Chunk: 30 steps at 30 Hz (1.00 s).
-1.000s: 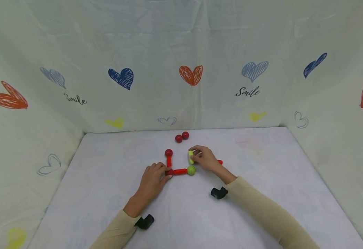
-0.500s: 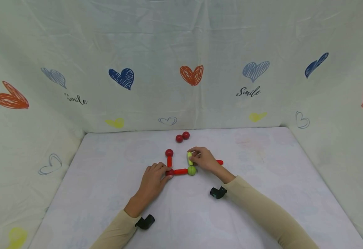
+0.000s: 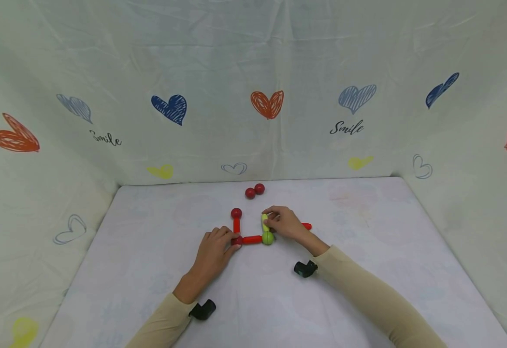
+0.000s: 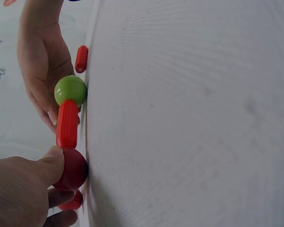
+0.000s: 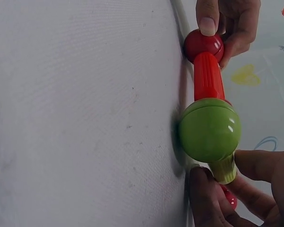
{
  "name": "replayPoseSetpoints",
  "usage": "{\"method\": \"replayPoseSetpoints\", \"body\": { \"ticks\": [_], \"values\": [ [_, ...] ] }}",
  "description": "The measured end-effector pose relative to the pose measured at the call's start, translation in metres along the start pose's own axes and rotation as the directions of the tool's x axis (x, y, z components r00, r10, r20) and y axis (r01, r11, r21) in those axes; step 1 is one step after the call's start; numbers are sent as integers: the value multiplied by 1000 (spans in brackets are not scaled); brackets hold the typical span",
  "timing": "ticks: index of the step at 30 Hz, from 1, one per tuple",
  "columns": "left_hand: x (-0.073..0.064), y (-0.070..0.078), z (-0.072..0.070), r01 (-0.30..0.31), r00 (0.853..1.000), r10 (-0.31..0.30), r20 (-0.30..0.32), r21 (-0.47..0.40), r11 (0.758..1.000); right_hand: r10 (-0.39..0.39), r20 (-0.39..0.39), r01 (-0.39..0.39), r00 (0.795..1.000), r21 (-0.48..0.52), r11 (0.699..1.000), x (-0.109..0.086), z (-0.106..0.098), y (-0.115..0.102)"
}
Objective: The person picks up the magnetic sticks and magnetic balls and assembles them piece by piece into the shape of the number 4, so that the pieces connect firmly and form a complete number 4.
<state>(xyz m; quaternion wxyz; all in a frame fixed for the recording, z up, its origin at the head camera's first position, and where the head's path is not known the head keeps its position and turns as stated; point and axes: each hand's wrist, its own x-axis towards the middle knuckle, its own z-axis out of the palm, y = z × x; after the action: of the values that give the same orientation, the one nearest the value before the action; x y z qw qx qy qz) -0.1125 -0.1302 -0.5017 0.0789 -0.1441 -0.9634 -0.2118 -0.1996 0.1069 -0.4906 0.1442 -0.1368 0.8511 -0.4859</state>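
My left hand [image 3: 213, 249] pinches the dark red corner ball [image 4: 74, 169] between thumb and fingers. From that ball one red rod [image 3: 237, 225] runs away to another red ball [image 3: 236, 213]. A second red rod [image 4: 67, 124] runs right to a green ball [image 5: 210, 130]. My right hand [image 3: 284, 222] pinches a yellow-green rod [image 3: 265, 223] between thumb and fingers. The rod's near end meets the green ball; in the right wrist view the ball partly covers it. How deep the joint goes cannot be told.
Two loose red balls [image 3: 254, 191] lie near the table's back edge. A loose red rod [image 3: 307, 226] sits beside my right wrist, partly hidden by it. A white cloth with printed hearts [image 3: 267, 105] hangs behind the table [image 3: 253, 309].
My right hand has brought the yellow-green rod slightly left and toward me, closing the gap to the green ball. The left hand keeps its hold on the dark red ball.
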Motion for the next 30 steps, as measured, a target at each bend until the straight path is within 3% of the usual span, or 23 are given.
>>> {"method": "replayPoseSetpoints", "body": {
  "ticks": [20, 30],
  "values": [
    [-5, 0, -2, -12, 1000, 12, 3, 34, 999, 0, -3, -1, 1000, -43, 999, 3, -1, -2],
    [-2, 0, -2, -29, 1000, 29, -5, 37, 999, -4, -37, 1, 999, -101, 995, 10, -13, -4]
  ]
}}
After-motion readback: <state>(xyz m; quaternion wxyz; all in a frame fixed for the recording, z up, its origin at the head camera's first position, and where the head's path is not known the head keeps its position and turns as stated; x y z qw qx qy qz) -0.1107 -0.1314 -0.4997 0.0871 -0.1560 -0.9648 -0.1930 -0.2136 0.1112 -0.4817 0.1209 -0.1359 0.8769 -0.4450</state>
